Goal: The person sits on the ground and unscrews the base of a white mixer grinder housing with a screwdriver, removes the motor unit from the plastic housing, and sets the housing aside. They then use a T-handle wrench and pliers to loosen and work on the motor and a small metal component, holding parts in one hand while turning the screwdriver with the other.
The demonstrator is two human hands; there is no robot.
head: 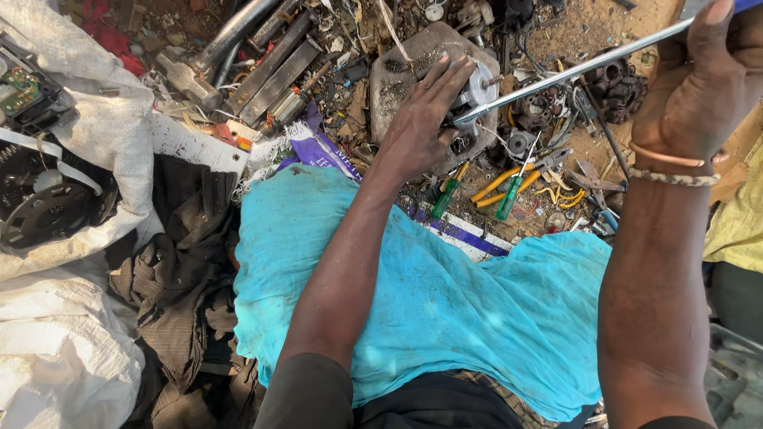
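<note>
Left hand (417, 127): open, fingers spread flat, pressing down on a small grey motor (477, 87) and on the dirty grey slab (413, 59) under it. Motor lying on the ground among scrap, just above the edge of the turquoise cloth (445, 302) over the lap.

Right hand (699, 87): closed in a firm grip around the upper end of a long metal rod (572, 71), thumb up along it. Rod slanted down to the left, its tip touching the motor just beside the left fingertips. Two thin bracelets (675, 167) on the right wrist.

Near the motor, on the sandy ground: green-handled screwdrivers (445, 195), yellow-handled pliers (509, 183), other small metal parts. Farther left: dark metal bars (270, 71), a white sack (103, 119) with a black round part (48, 210) on it, dark folded cloth (183, 262).
</note>
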